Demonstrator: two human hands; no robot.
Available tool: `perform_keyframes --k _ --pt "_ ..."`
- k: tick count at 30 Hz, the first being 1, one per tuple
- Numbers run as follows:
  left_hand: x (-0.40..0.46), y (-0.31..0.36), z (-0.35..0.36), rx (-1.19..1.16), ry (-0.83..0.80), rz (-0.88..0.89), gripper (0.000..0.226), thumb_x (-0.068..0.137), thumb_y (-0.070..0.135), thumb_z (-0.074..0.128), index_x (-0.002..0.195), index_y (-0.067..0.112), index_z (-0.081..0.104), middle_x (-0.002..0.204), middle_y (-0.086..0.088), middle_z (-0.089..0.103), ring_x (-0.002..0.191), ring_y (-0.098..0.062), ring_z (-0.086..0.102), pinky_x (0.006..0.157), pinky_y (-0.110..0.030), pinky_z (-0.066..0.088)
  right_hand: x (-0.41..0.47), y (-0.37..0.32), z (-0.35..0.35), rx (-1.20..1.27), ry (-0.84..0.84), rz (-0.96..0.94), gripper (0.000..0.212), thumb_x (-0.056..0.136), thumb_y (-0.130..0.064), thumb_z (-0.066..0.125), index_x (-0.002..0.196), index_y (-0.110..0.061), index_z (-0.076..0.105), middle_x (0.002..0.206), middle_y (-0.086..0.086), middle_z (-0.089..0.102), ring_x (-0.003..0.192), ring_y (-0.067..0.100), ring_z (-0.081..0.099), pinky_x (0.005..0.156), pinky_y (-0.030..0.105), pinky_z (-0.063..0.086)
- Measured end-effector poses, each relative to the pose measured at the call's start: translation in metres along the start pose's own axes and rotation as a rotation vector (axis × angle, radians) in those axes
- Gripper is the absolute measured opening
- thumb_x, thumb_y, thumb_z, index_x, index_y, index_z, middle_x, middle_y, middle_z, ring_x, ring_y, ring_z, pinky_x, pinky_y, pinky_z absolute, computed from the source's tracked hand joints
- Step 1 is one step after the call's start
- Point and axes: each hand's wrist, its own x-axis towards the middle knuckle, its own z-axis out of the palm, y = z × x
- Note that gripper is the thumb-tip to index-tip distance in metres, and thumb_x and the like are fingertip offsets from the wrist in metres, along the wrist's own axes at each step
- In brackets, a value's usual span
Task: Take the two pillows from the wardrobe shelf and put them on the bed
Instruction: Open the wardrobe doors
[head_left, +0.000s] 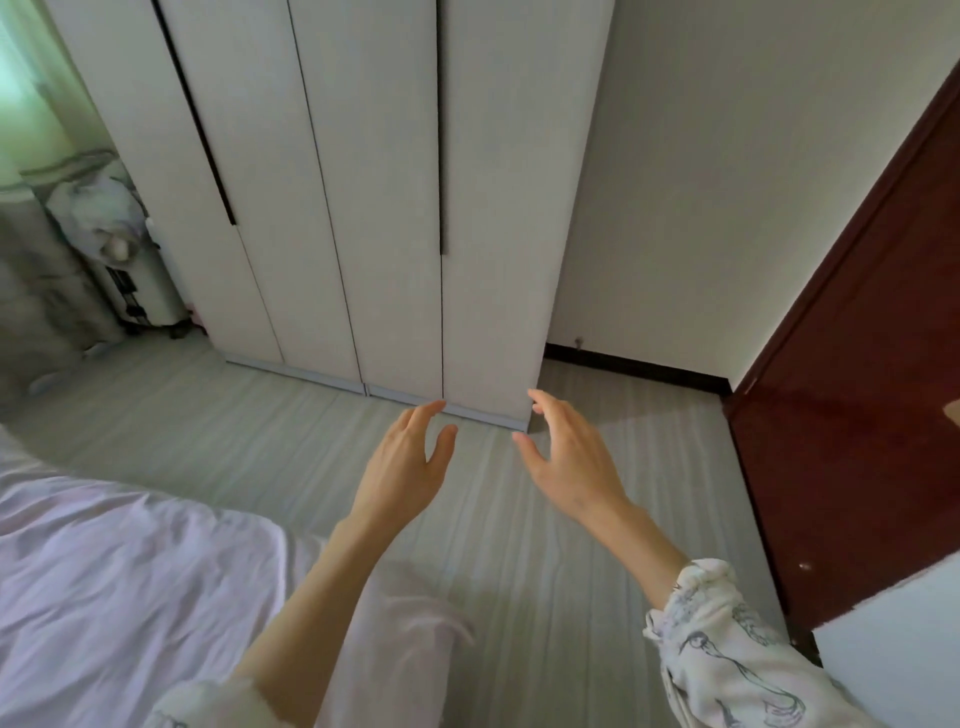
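Your left hand (402, 467) and right hand (566, 457) reach forward side by side over the floor (260, 431), palms turned toward each other, fingers relaxed and slightly spread. Both hands are released and hold nothing; a narrow gap separates the two thumbs. Your forearms are bare, and a white patterned sleeve (727, 649) is pushed back on the right arm.

Ahead of your hands stands the wardrobe (363, 182), pale and tall, with all of its doors closed. Dark vertical handle strips run along the door edges. The pillows do not show in this view, and the shelf sits behind the closed doors, so where they lie cannot be told. Your fingertips appear just in front of the wardrobe's lower right corner, without touching it.

The bed (114, 571) occupies the lower left, covered with a crumpled pale pink sheet; its near edge lies beneath your left forearm.

To the right, a dark red-brown door (857, 415) stands against a white wall (727, 182), with a dark skirting board (634, 366) running along the wall's base. At the far left, beside the wardrobe, a white appliance (150, 291) stands near a green-lit curtain (36, 104); its details are blurred.
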Motion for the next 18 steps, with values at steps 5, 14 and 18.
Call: perform_keyframes --k 5,14,18 --pt "0.082 -0.02 0.017 0.028 0.024 -0.033 0.045 0.096 0.036 0.041 0.136 0.017 0.04 0.139 -0.003 0.047 0.127 -0.02 0.042 0.097 -0.03 0.035 0.089 0.021 0.024 0.031 -0.047 -0.05 0.051 0.092 -0.033 0.05 0.139 -0.018 0.035 0.133 0.003 0.048 0.123 0.02 0.043 0.101 0.04 0.036" --pt "0.264 -0.064 0.041 0.082 0.157 -0.188 0.045 0.095 0.037 0.041 0.136 0.018 0.041 0.138 -0.003 0.047 0.126 -0.019 0.044 0.095 -0.028 0.035 0.309 0.059 0.062 0.083 -0.145 -0.233 0.052 0.092 -0.035 0.049 0.139 -0.019 0.034 0.132 0.001 0.049 0.122 0.019 0.043 0.097 0.035 0.032" --pt "0.321 -0.08 0.038 0.104 0.181 -0.232 0.045 0.095 0.039 0.041 0.135 0.018 0.042 0.137 -0.003 0.048 0.125 -0.019 0.045 0.096 -0.028 0.035 0.39 0.06 0.073 0.104 -0.177 -0.293 0.052 0.092 -0.034 0.049 0.139 -0.019 0.034 0.133 0.002 0.048 0.122 0.019 0.043 0.099 0.035 0.032"
